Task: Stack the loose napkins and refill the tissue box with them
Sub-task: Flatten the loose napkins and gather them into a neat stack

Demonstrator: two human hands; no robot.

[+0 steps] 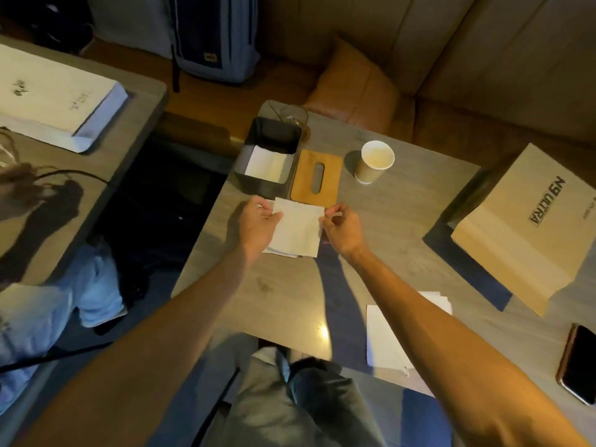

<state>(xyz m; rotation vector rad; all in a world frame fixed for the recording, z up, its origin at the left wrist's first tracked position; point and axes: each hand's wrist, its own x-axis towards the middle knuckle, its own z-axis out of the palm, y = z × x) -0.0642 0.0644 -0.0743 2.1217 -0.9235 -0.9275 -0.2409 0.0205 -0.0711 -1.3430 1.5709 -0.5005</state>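
Note:
A small stack of white napkins (298, 229) lies on the grey table just in front of the tissue box. My left hand (258, 222) pinches its left edge and my right hand (340, 225) pinches its right edge. The dark tissue box (248, 150) stands open behind them with a white napkin (266, 164) lying flat inside. Its wooden lid (304, 179), with an oval slot, lies flat on the table to the right of the box. More loose white napkins (383, 340) lie near the front edge, partly hidden under my right forearm.
A paper cup (374, 162) stands right of the lid. A brown paper bag (522, 233) lies at the right, a phone (579, 366) near the right edge. A glass (293, 116) stands behind the box. Another table with a white bag (54, 98) is at the left.

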